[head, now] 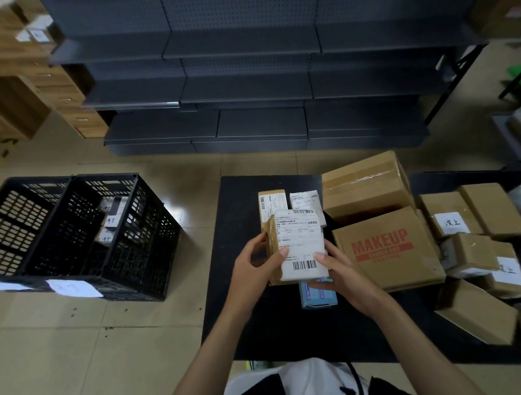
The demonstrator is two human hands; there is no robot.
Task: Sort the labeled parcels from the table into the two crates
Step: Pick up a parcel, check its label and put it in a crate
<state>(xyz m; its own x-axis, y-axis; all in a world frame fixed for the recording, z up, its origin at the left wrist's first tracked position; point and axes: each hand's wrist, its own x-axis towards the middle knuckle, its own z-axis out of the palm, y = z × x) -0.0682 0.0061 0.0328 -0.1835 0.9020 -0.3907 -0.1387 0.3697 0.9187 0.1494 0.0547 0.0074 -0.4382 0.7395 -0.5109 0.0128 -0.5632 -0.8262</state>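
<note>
A brown parcel with a white shipping label (300, 244) is held upright above the black table (256, 322). My left hand (255, 266) grips its left edge, thumb across the label. My right hand (336, 269) holds its right side and bottom. Behind it lie a brown labeled parcel (270, 201) and a white one (304, 198). A blue box (318, 295) lies under my right hand. Two black crates stand on the floor to the left: the left crate (9, 229) and the right crate (125, 239), which holds small labeled parcels (111, 215).
A carton printed MAKEUP (385, 250) and a larger taped carton (364, 183) sit right of my hands. Several small brown parcels with handwritten labels (460, 222) crowd the table's right side. Dark empty shelving (243, 74) stands behind the table.
</note>
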